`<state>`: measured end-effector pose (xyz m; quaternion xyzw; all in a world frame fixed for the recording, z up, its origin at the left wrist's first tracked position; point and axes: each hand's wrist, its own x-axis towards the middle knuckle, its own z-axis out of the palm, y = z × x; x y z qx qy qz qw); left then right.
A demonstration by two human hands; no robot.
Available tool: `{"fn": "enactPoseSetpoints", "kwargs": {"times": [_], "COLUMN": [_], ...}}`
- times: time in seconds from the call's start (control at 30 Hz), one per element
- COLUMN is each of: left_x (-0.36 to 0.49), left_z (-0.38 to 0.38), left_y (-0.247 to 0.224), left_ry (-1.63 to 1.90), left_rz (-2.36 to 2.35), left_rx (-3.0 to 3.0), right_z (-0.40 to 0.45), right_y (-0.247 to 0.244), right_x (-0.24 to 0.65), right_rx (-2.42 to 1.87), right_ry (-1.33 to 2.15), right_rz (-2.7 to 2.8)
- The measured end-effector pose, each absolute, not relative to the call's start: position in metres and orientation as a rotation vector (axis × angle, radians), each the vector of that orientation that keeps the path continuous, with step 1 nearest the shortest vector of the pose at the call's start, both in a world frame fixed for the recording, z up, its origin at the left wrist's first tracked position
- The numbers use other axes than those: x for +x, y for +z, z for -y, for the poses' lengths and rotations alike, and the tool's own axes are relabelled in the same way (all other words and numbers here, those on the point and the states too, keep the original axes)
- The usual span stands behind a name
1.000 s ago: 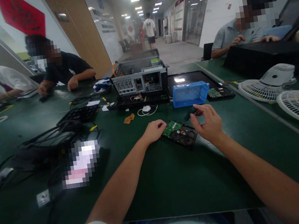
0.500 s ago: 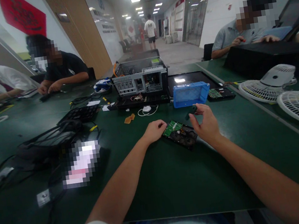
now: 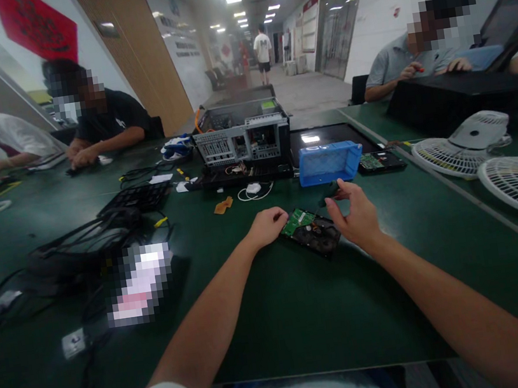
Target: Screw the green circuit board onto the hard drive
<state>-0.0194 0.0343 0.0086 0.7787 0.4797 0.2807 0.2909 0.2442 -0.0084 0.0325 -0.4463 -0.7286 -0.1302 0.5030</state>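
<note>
A hard drive [image 3: 315,234] lies at an angle on the green table, its green circuit board facing up. My left hand [image 3: 268,226] is closed at its left corner, fingertips pinching the edge. Above the drive's right side, my right hand [image 3: 355,212] grips a small dark screwdriver [image 3: 330,194] between thumb and fingers. The screwdriver slants down toward the drive; its tip is too fine to make out. Just behind the right hand stands a blue plastic bin [image 3: 329,165], tipped on its side.
An opened computer case [image 3: 242,142] stands beyond the drive. Another hard drive [image 3: 382,162] lies right of the bin. Black cables [image 3: 87,244] and a blurred bright phone-like rectangle [image 3: 141,284] are at left. White fan parts [image 3: 460,150] sit at right. Other people sit around the table.
The screwdriver has turned slightly in my right hand and now looks darker and flatter. Both hands and the hard drive keep nearly the same places.
</note>
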Motion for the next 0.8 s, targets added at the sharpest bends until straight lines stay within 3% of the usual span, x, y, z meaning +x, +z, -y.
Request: {"fn": "enactPoseSetpoints", "kwargs": {"times": [0.8], "left_x": [-0.0195], "left_z": [-0.0357], "left_y": [0.0078], "left_ry": [0.756], "left_rz": [-1.284], "left_rx": [2.053], "right_z": [0.0109], "right_y": [0.0406], "right_x": [0.2443], "right_rx": [-1.024], "right_ry": [-0.375], "right_rz": [1.713]}}
